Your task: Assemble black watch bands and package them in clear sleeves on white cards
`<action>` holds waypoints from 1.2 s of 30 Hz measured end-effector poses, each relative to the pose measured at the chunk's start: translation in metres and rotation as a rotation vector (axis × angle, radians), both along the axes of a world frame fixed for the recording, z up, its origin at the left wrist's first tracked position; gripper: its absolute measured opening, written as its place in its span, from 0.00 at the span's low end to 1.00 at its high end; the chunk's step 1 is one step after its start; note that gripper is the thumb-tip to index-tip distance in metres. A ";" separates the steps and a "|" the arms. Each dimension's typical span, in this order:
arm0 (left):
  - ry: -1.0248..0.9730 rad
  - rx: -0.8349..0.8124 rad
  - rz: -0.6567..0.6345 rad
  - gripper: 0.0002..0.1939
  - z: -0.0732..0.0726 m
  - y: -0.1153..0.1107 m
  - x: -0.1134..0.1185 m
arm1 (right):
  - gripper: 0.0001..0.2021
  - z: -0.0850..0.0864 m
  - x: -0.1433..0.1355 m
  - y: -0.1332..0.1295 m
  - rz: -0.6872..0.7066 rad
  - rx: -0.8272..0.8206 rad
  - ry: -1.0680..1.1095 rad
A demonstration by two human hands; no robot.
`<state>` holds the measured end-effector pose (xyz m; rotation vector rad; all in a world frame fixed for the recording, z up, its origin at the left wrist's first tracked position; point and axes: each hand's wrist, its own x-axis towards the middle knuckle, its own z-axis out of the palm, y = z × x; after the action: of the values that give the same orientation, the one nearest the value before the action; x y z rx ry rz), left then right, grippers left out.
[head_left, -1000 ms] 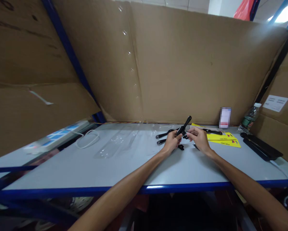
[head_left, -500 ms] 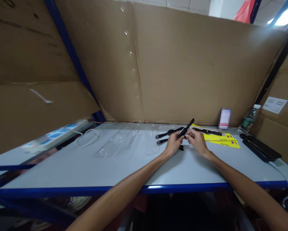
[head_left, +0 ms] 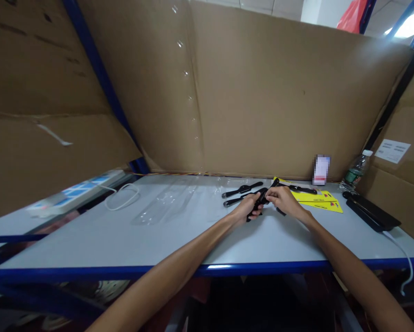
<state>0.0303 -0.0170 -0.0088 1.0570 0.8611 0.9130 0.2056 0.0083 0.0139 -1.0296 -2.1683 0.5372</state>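
My left hand (head_left: 247, 207) is closed round a black strap (head_left: 262, 197) held a little above the table. The fingers of my right hand (head_left: 279, 199) pinch the same strap from the other side; its end shows below them. Just behind my left hand lies a black watch-like band (head_left: 245, 188) with a wider oval middle and a shiny end. A second band (head_left: 232, 202) is partly hidden by my left hand. To the right of my right hand, another black band (head_left: 303, 189) rests on yellow printed cards (head_left: 317, 203).
Clear plastic film (head_left: 158, 207) is spread on the grey table (head_left: 124, 249). A power strip (head_left: 75, 193) with a white cable (head_left: 122, 197) lies left. A phone-like screen (head_left: 321, 169), a water bottle (head_left: 357, 170) and a black case-like object (head_left: 371, 212) stand or lie right. Cardboard (head_left: 279, 92) walls the back.
The strap in my hands has turned and sits lower, its long end no longer sticking up as far. My left fingers have wrapped further round it. The view has shifted slightly.
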 end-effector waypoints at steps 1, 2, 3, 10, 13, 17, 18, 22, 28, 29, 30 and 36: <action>-0.015 -0.008 -0.021 0.13 0.000 0.000 -0.001 | 0.04 0.000 0.001 0.002 -0.006 -0.091 0.071; -0.029 -0.011 -0.032 0.12 0.000 0.000 -0.001 | 0.02 -0.001 0.001 0.004 -0.014 -0.173 0.143; -0.044 -0.015 -0.039 0.11 0.001 0.000 -0.001 | 0.01 -0.002 0.001 0.005 -0.020 -0.239 0.210; -0.100 -0.115 -0.073 0.10 0.009 -0.007 0.001 | 0.03 0.000 -0.003 0.002 -0.057 -0.472 0.413; -0.088 -0.123 -0.074 0.12 0.011 -0.009 0.002 | 0.03 0.001 -0.002 0.003 -0.087 -0.509 0.374; -0.076 -0.183 -0.077 0.12 0.012 -0.008 0.003 | 0.06 -0.001 0.000 0.005 -0.140 -0.159 0.181; -0.076 -0.209 -0.074 0.12 0.012 -0.007 0.003 | 0.06 -0.002 0.000 0.005 -0.147 -0.063 0.127; -0.089 -0.270 -0.082 0.12 0.013 -0.006 0.002 | 0.03 -0.005 0.001 0.004 -0.145 0.100 -0.015; -0.110 -0.284 -0.074 0.12 0.011 -0.003 0.000 | 0.06 -0.005 0.003 0.003 -0.064 0.279 -0.031; -0.112 -0.287 -0.070 0.12 0.011 -0.003 0.000 | 0.06 -0.004 0.004 0.002 -0.048 0.300 -0.024; -0.113 -0.290 -0.069 0.12 0.011 -0.003 0.000 | 0.06 -0.003 0.004 0.002 -0.028 0.314 -0.022; -0.127 -0.249 -0.087 0.13 0.008 -0.002 -0.001 | 0.03 -0.005 0.004 -0.001 0.025 0.386 -0.088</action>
<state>0.0295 -0.0187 -0.0005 0.8063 0.7933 0.7690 0.2094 0.0074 0.0085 -0.8264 -2.2463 0.0754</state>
